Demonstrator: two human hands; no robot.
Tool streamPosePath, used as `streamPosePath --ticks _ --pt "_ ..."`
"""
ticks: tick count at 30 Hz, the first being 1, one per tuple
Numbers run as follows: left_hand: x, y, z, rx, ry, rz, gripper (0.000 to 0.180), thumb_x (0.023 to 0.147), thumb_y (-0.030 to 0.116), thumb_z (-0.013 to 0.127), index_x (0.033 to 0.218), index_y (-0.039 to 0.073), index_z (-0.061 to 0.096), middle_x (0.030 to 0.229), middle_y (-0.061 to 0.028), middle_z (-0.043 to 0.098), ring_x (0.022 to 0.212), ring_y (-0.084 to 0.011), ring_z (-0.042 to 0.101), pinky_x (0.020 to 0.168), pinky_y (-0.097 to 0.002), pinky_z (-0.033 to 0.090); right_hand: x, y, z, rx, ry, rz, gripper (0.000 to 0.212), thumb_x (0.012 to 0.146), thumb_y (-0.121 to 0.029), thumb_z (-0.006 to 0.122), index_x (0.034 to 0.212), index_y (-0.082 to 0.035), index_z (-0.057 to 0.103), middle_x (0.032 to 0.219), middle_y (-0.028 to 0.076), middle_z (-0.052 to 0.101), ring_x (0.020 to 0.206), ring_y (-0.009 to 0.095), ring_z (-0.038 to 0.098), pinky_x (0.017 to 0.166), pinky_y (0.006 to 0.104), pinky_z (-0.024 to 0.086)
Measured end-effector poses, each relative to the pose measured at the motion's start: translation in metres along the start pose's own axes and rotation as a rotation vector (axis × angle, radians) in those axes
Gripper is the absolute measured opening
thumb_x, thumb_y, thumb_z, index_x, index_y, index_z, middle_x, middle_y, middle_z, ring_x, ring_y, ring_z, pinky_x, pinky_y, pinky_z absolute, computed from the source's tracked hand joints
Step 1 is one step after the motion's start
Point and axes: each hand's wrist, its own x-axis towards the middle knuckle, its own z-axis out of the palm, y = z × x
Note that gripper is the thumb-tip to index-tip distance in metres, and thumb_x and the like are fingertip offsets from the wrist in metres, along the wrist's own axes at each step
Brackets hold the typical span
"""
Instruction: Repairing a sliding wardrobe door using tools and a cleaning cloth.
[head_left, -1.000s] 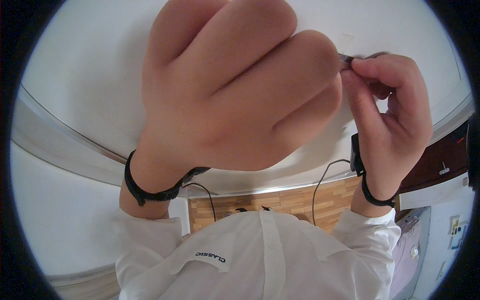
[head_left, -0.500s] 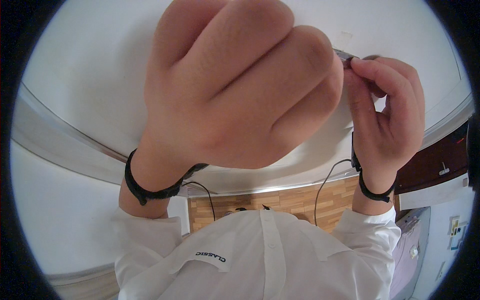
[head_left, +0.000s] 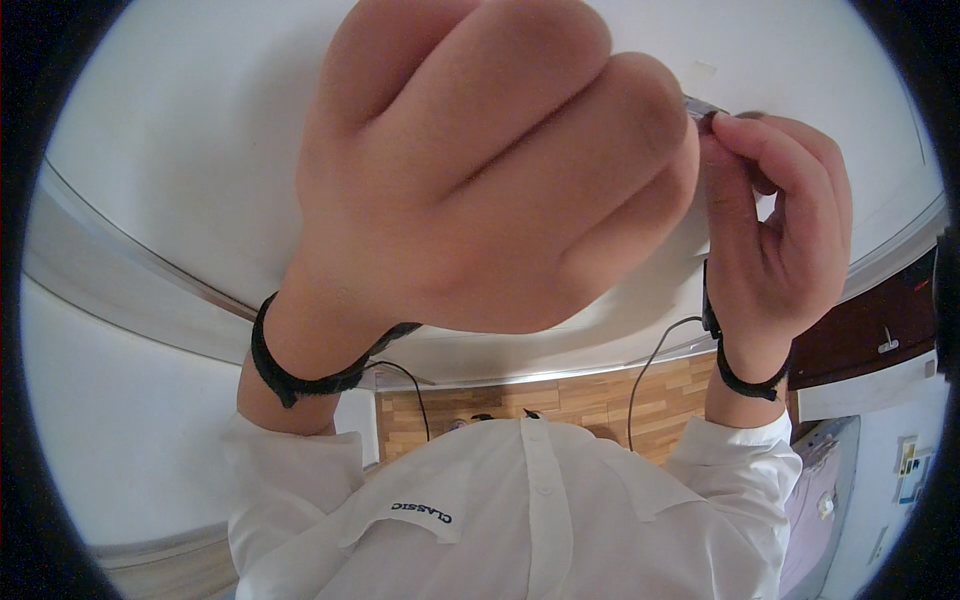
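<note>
My left hand (head_left: 480,180) is closed in a fist high up, very close to the camera, with its back toward me. Whatever its fingers may hold is hidden behind the knuckles. To its right, my right hand (head_left: 795,225) pinches a small grey piece (head_left: 703,106) with a dark end between thumb and fingertips. The piece reaches behind the edge of my left fist, so its kind does not show. Black straps circle both wrists.
A white table (head_left: 200,140) with a curved-looking edge lies beneath my hands. Thin black cables (head_left: 646,365) hang near both wrists. Below is a wooden floor (head_left: 580,400). A dark red cabinet (head_left: 870,335) and a pinkish cloth surface (head_left: 815,500) stand at the right.
My left fist has shifted slightly to the right. My right hand keeps its pinch and has barely moved; a little more of the grey piece shows.
</note>
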Motion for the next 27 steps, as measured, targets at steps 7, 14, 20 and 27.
streamPosePath --ticks 7,14,20,27 --pt "-0.003 0.002 0.002 0.016 0.032 -0.006 0.030 0.058 0.018 0.074 0.088 0.010 0.075 0.087 -0.0005 0.066 0.073 -0.0183 0.058 0.066 -0.0302 0.043 -0.001 0.000 0.002 -0.002 0.006 -0.019 0.019 0.084 0.007 0.073 0.101 0.002 0.067 0.098 0.010 0.066 0.079 0.014 0.058 0.063 0.0214 0.046" --pt "-0.002 -0.003 0.009 0.011 0.065 0.058 0.029 0.060 0.017 0.076 0.088 0.010 0.076 0.089 -0.0003 0.066 0.074 -0.0179 0.058 0.066 -0.0307 0.042 -0.002 0.003 0.000 -0.014 0.026 -0.021 0.019 0.084 0.008 0.072 0.102 0.003 0.067 0.099 0.011 0.066 0.080 0.014 0.060 0.064 0.0211 0.048" --pt "0.002 -0.003 0.007 0.011 0.047 0.047 0.029 0.060 0.017 0.075 0.089 0.010 0.076 0.090 0.0004 0.066 0.074 -0.0175 0.058 0.066 -0.0310 0.043 0.001 0.005 -0.002 -0.019 0.011 -0.027 0.020 0.084 0.009 0.072 0.102 0.003 0.067 0.100 0.012 0.066 0.081 0.015 0.061 0.064 0.0212 0.049" --pt "0.007 -0.001 0.005 0.017 0.029 -0.003 0.033 0.058 0.018 0.073 0.090 0.010 0.076 0.090 0.0002 0.065 0.077 -0.0177 0.058 0.068 -0.0304 0.043 0.003 0.007 -0.003 -0.012 0.033 -0.029 0.019 0.084 0.008 0.072 0.102 0.003 0.067 0.100 0.012 0.066 0.083 0.016 0.062 0.065 0.0216 0.050"
